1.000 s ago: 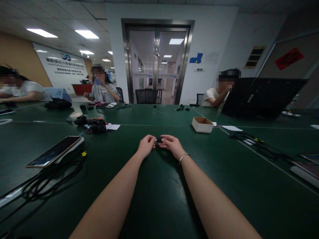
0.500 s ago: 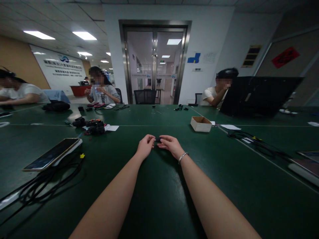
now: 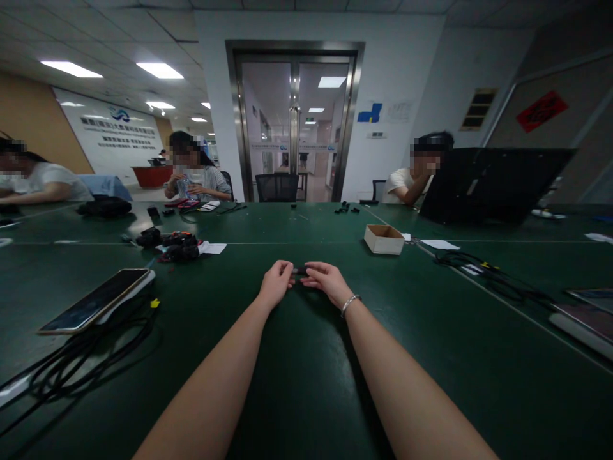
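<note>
Both hands meet over the green table [image 3: 306, 358], pinching one small dark stick-shaped object [image 3: 301, 271] between them. It lies level and has a pale, silvery part toward its left end; its exact kind is too small to tell. My left hand [image 3: 276, 284] is closed, thumb and fingertips on the silvery left end. From the other side, my right hand [image 3: 330, 283], with a silver bracelet [image 3: 351, 305] at the wrist, grips the dark right end. Fingertips hide both ends of the object.
A small open box [image 3: 384, 240] stands ahead to the right. On the left lie a phone [image 3: 98, 300], coiled black cables [image 3: 96, 354] and a cluster of dark gadgets [image 3: 177, 246]. More cables [image 3: 493, 275] and a large black monitor [image 3: 498, 182] are right. People sit across the table.
Slightly more of the object, including its silvery part, shows between my fingers as my hands sit a little farther apart. The whole view has shifted slightly. A person opposite has lowered a bottle.
</note>
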A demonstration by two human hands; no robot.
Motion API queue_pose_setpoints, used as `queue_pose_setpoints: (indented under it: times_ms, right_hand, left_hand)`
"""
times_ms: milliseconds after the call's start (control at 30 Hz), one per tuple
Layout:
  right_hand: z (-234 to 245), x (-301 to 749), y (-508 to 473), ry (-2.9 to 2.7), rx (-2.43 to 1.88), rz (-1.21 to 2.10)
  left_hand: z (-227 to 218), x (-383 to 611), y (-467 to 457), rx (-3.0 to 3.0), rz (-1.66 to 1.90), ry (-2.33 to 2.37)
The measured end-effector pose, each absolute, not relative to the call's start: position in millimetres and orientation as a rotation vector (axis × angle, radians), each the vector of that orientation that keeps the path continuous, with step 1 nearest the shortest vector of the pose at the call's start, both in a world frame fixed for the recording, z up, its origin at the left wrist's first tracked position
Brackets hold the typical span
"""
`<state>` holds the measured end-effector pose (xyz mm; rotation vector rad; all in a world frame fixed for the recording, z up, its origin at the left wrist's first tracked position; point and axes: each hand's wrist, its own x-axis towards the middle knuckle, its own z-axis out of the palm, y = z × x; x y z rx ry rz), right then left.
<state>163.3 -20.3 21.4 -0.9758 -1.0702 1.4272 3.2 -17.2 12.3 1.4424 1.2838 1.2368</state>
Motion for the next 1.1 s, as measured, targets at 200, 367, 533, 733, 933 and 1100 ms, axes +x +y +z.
queue_pose_setpoints:
  times_ms: [200, 367, 533, 733, 933, 1100]
  right_hand:
    - [22.1, 163.3, -21.1, -1.051, -0.962, 1.435]
    - [20.1, 164.8, -19.7, -1.040, -0.938, 1.439]
    - [16.9, 165.2, -17.0, -1.055, -0.939, 1.437]
    - [19.3, 164.3, -18.5, -1.055, -0.943, 1.445]
    - [22.5, 164.0, -20.8, -1.051, -0.960, 1.444]
    - [23.4, 164.1, -21.5, -1.051, -0.962, 1.445]
  left_hand:
    - [10.4, 2.9, -19.1, 1.569, 1.242, 1.242]
    - [12.1, 3.2, -20.4, 1.625, 1.264, 1.223]
    - [5.5, 2.6, -13.9, 1.555, 1.207, 1.294]
    - [10.6, 3.1, -17.5, 1.588, 1.217, 1.311]
    - [17.9, 5.6, -23.9, 1.548, 1.188, 1.292]
    - [18.2, 5.3, -23.9, 1.536, 1.185, 1.322]
